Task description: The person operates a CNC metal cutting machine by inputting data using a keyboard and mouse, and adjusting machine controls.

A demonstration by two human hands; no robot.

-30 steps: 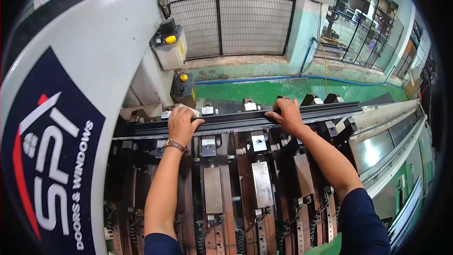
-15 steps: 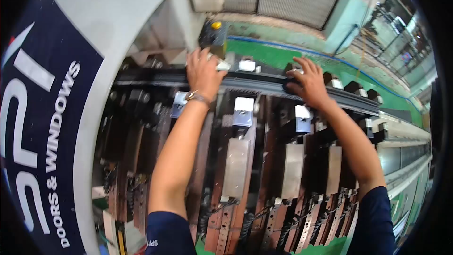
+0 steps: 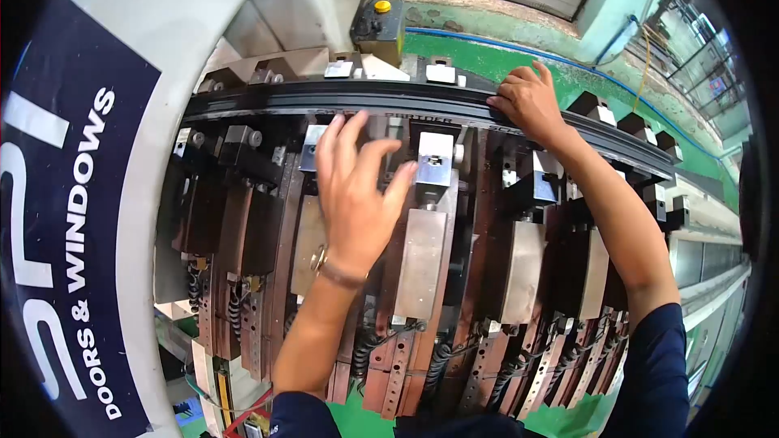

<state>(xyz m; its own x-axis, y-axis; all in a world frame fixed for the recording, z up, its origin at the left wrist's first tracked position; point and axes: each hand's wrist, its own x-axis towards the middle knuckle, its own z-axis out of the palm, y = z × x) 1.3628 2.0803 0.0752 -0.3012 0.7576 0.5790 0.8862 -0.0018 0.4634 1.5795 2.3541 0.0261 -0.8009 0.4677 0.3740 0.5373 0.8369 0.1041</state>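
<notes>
Where the long dark profile (image 3: 406,102) lies: across the frame's upper middle.
Left hand (image 3: 355,207): spread open, empty, by the near edge.
Right hand (image 3: 531,105): half-curled over it, firmness unclear.
Profile's feel: probably stiff, light, slick; best held wide apart.

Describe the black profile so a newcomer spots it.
Start at the white panel on the left, lettered DOORS & WINDOWS. Two rows of blocks run right from it, the black profile between them. Unlike them, it's one long ribbed bar, right hand on it.
</notes>
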